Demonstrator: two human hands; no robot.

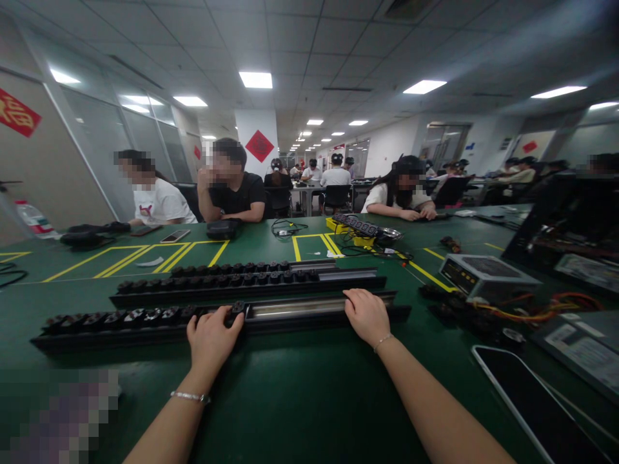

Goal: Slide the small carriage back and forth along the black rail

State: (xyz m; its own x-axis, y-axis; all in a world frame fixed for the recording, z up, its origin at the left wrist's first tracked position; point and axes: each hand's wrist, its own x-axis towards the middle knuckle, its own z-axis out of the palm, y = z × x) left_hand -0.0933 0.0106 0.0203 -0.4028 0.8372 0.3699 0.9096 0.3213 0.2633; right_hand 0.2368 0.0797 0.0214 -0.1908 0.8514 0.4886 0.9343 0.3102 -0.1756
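A long black power strip rail (300, 312) lies across the green table (309, 399) right in front of me. Its left half carries a row of black socket modules (120, 318); its right half shows a bare metal channel. My left hand (211, 338) rests against the rail at the end of that row, fingers curled, thumb and fingertips on the last socket module (237, 307). My right hand (366, 316) lies palm down on the rail's right part, fingers bent over its edge. A second rail (251, 280) with sockets lies just behind.
A metal power supply box (486, 274) with coloured wires sits at the right, a phone (527, 399) lies at the near right. Yellow floor-style lines mark the table. Several people sit along the far side. A yellow box (355, 233) with a socket strip stands behind the rails.
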